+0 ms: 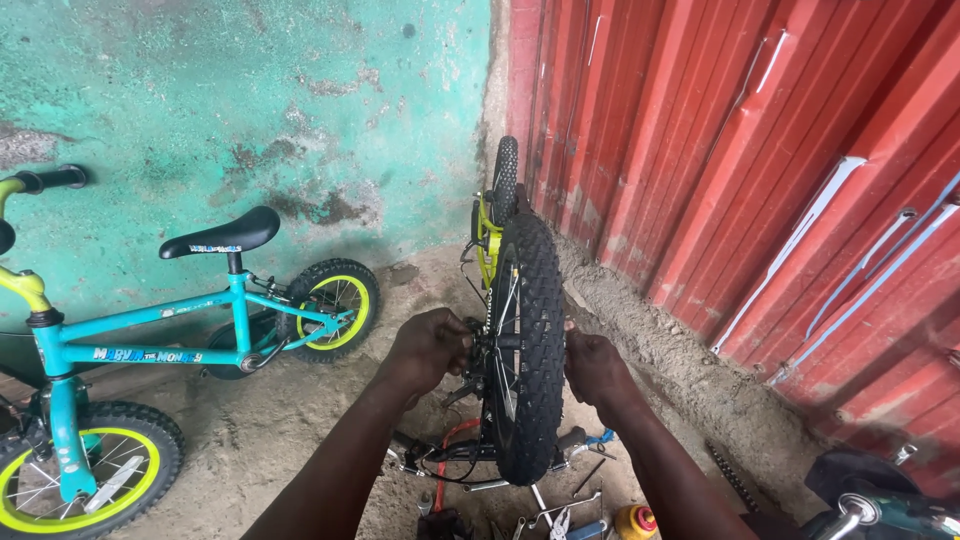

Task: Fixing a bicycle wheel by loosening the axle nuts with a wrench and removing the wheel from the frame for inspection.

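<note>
A small bicycle stands upside down in front of me, its knobby black tyre [535, 350] facing me and a yellow-green frame [488, 240] behind it. A second wheel [505, 175] rises at the far end. My left hand [432, 345] is closed at the hub on the wheel's left side, by the chain. My right hand [592, 367] is closed at the axle on the right side. What either hand grips at the axle is hidden by the fingers and tyre.
A teal child's bicycle [150, 345] with a black saddle leans against the green wall on the left. A red corrugated metal wall [760, 150] runs along the right. Tools, a small yellow bottle [636, 520] and a chain [730, 480] lie on the dirt ground.
</note>
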